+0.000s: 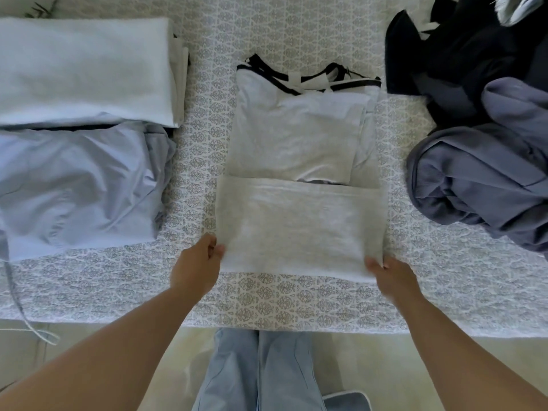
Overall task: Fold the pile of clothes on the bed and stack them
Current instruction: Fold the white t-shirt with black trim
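A light grey T-shirt with dark neck trim (299, 161) lies flat in the middle of the bed, sides folded in and its lower part doubled up over the body. My left hand (197, 266) pinches the near left corner of that folded edge. My right hand (391, 275) pinches the near right corner. On the left sit folded clothes: a pale blue folded garment (86, 69) at the back and a lilac-blue one (80, 185) in front of it. The unfolded pile (486, 161) of slate-blue and black clothes lies on the right.
The bed carries a white quilt with a grey printed pattern (267, 304); its near edge runs across the lower part of the view. A thin white cord (17, 304) hangs over the left edge. My legs in light jeans (258, 372) stand against the bed.
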